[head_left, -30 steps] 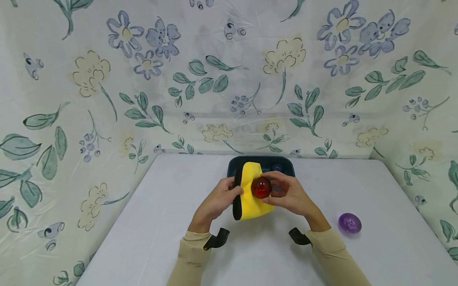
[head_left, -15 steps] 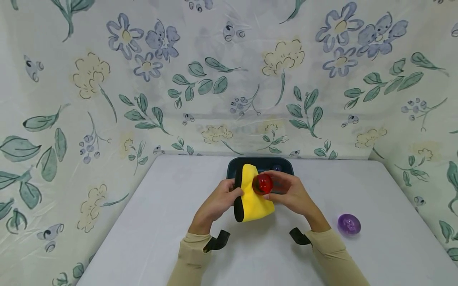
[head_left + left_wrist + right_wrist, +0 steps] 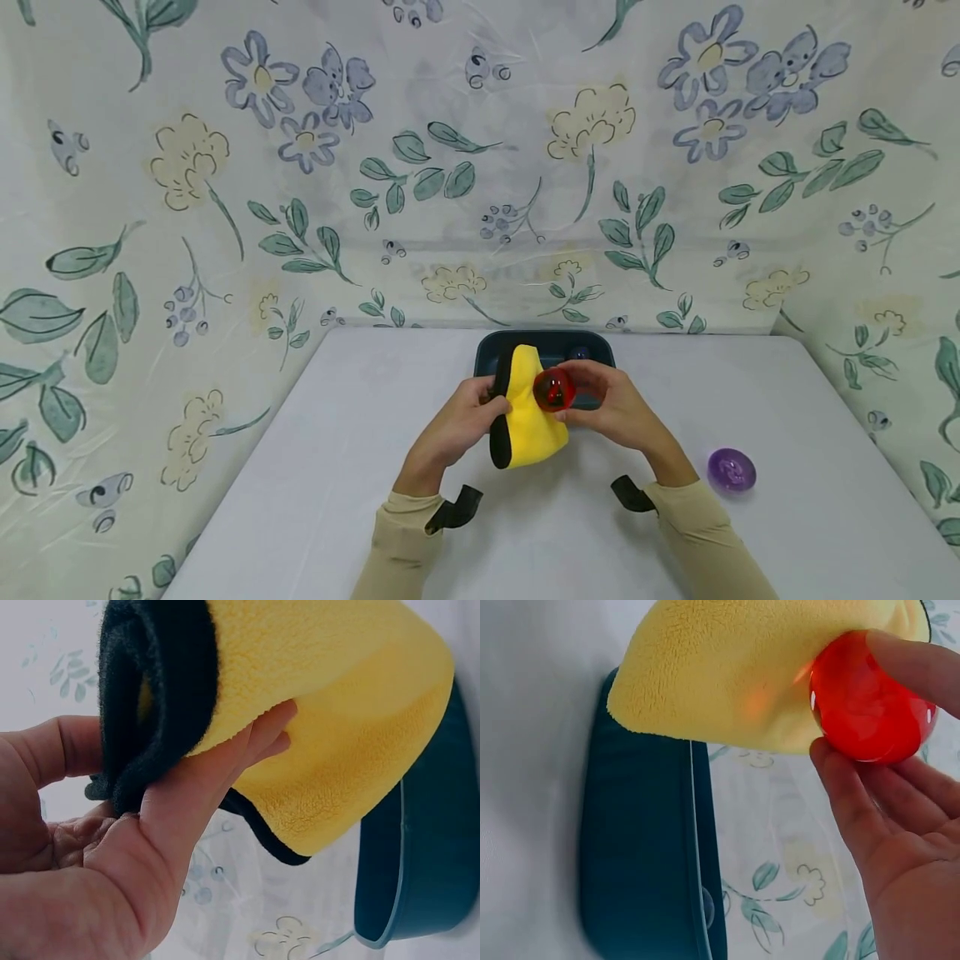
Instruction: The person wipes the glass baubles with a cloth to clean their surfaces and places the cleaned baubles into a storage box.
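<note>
My left hand [image 3: 457, 425] [image 3: 150, 840] grips a folded yellow cloth with a black backing [image 3: 528, 412] [image 3: 330, 697] above the white table. My right hand [image 3: 611, 408] [image 3: 885, 817] holds a red translucent ball [image 3: 554, 390] [image 3: 866, 697] between thumb and fingers and presses it against the yellow cloth [image 3: 742, 667]. Both hands hover just in front of a dark teal tray [image 3: 487, 354] [image 3: 427, 855] [image 3: 645, 847] at the table's back edge.
A purple translucent ball [image 3: 731, 469] lies on the table to the right of my right wrist. Something small and bluish [image 3: 579, 353] sits in the tray. Floral fabric covers the walls behind and on both sides of the table [image 3: 300, 467].
The red ball has shifted slightly up and to the right against the cloth, and the cloth has been drawn a little upward and narrower. The purple ball has not moved.
</note>
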`<state>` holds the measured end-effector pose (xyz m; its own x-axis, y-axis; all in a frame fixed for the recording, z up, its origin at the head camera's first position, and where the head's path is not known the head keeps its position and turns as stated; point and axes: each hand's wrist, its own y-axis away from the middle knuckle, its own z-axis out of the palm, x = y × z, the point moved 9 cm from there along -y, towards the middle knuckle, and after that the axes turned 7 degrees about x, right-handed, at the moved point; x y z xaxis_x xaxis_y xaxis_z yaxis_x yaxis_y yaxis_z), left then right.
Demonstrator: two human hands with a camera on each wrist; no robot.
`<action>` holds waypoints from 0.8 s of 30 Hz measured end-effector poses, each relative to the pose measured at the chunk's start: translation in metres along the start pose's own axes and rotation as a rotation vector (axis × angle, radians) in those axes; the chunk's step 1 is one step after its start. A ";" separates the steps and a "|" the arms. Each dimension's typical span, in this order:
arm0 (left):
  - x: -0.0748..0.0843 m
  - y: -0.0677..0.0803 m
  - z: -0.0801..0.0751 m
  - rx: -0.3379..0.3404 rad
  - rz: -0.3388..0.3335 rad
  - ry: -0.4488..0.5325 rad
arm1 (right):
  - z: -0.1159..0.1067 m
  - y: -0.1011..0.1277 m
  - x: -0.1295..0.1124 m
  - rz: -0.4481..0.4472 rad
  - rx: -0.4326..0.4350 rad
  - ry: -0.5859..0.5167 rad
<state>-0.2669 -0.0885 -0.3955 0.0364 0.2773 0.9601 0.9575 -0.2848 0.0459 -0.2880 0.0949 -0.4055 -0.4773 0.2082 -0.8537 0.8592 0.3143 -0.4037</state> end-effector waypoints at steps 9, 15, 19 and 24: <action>0.004 0.003 0.001 -0.001 0.004 0.016 | 0.004 0.001 0.007 0.076 -0.041 0.000; 0.003 0.003 0.003 0.008 -0.010 0.054 | 0.004 0.001 0.010 0.068 -0.051 0.042; 0.002 0.001 0.002 0.031 -0.018 0.072 | 0.004 0.000 0.010 0.047 -0.051 0.124; 0.000 0.000 -0.001 0.069 -0.020 0.068 | 0.007 0.000 0.013 0.063 -0.070 0.133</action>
<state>-0.2677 -0.0897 -0.3952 0.0004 0.2189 0.9757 0.9753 -0.2155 0.0480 -0.2925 0.0913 -0.4189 -0.4469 0.3491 -0.8237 0.8756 0.3595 -0.3227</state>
